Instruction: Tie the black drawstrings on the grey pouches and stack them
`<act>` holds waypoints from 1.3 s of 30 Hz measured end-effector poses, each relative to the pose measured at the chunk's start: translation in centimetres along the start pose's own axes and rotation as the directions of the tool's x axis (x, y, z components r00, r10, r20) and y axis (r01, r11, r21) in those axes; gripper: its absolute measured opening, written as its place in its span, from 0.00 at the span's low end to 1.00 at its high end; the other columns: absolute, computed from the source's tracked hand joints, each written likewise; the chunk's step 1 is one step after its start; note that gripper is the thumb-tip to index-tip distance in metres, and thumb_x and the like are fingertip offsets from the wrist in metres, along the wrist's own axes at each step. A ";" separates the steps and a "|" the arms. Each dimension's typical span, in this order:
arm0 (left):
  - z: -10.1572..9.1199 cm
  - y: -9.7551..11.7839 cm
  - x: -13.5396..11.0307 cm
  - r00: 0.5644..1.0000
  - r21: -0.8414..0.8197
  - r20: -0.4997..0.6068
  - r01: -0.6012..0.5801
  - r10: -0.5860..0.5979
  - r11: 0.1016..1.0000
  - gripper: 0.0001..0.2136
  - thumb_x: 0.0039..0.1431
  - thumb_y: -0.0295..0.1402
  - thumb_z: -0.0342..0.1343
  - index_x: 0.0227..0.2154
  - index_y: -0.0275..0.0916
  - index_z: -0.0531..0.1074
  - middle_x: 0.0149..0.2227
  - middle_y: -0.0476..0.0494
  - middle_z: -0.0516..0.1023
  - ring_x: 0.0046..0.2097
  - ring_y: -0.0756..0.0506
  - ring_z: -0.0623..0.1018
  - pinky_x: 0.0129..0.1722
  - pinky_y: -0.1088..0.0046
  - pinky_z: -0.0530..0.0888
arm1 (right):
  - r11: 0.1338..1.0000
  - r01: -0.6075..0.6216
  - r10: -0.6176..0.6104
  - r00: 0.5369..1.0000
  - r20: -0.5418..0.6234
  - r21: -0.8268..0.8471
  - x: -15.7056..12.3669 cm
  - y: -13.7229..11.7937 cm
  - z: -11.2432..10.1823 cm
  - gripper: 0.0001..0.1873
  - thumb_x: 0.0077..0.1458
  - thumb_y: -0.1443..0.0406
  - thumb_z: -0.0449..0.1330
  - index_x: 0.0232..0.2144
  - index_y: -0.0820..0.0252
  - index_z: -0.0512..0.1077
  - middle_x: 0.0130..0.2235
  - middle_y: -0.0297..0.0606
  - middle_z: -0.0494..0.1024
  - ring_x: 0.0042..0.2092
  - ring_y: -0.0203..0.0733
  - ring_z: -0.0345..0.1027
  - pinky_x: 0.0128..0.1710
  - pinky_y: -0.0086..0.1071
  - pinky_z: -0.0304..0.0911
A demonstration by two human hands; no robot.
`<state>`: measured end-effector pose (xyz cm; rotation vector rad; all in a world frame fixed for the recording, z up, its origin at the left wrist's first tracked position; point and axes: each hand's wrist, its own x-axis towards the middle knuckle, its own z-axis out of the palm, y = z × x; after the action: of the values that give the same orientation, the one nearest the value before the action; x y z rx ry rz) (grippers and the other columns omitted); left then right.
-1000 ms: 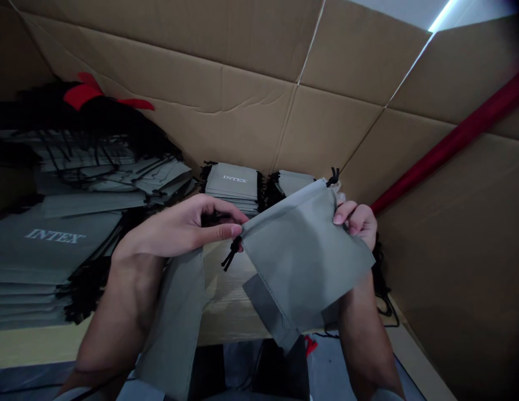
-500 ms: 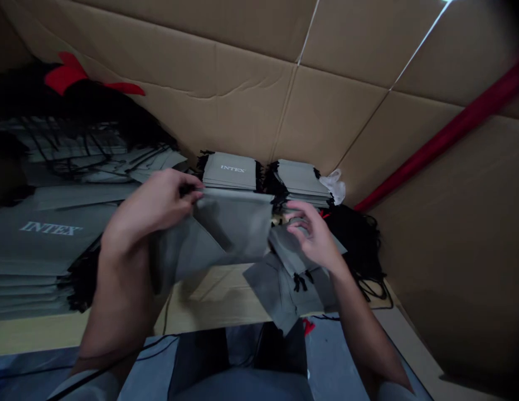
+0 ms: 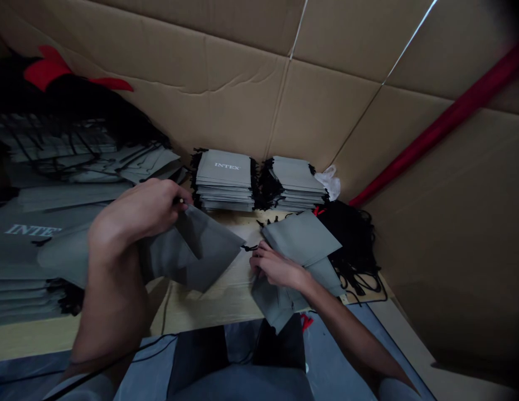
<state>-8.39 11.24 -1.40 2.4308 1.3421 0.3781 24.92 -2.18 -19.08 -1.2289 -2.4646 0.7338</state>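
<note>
A grey fabric drawstring pouch (image 3: 215,250) hangs tilted between my hands above the table. My left hand (image 3: 144,209) is closed on the pouch's upper left corner, and a small pale tip shows between its fingers. A short black cord (image 3: 250,248) comes out of the pouch's right corner. On that cord's end my right hand (image 3: 276,266) is closed, its fingertips partly hidden. Loose grey pouches (image 3: 303,236) lie under and beside my right hand, some overhanging the table's front edge.
Two neat stacks stand at the back: INTEX pouches (image 3: 226,181) and plain pouches (image 3: 295,181). A larger INTEX stack (image 3: 29,250) lies left, below heaped black cords (image 3: 104,111). Black cords (image 3: 355,245) lie right. Cardboard walls (image 3: 238,72) enclose the table (image 3: 200,306).
My right hand has moved down and left and closed on the cord. The held pouch has swung from level to tilted. The loose pouches on the right lie flatter.
</note>
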 end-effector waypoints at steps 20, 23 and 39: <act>4.0 4.9 3.5 0.946 -0.166 0.211 -0.212 0.245 0.963 0.24 0.75 0.51 0.52 0.48 0.38 0.86 0.42 0.43 0.89 0.41 0.41 0.83 0.45 0.68 0.75 | 0.753 0.574 0.133 0.346 -0.929 0.322 -3.8 -2.9 -10.3 0.44 0.55 0.44 0.77 0.20 0.54 0.46 0.18 0.32 0.47 0.38 0.52 0.67 0.51 0.45 0.69; 3.8 7.2 2.0 0.909 -0.488 0.196 -0.234 0.367 0.841 0.32 0.80 0.56 0.41 0.46 0.38 0.86 0.40 0.43 0.89 0.43 0.42 0.84 0.47 0.70 0.78 | 0.746 0.577 0.114 0.384 -0.916 0.334 -3.0 -3.6 -10.7 0.44 0.56 0.45 0.78 0.18 0.54 0.49 0.17 0.32 0.53 0.40 0.50 0.69 0.52 0.42 0.70; 4.2 8.8 1.2 0.871 -0.724 0.108 -0.262 0.480 0.638 0.12 0.69 0.38 0.64 0.30 0.38 0.80 0.29 0.50 0.77 0.31 0.49 0.71 0.32 0.74 0.67 | 0.788 0.371 0.200 0.602 -0.773 0.492 -2.5 -6.6 -9.7 0.29 0.59 0.50 0.79 0.57 0.41 0.74 0.63 0.44 0.82 0.65 0.55 0.78 0.60 0.50 0.80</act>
<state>0.58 7.16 -1.51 1.9701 0.4091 0.4905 26.59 -4.48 -7.44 -0.8600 -1.3402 0.6624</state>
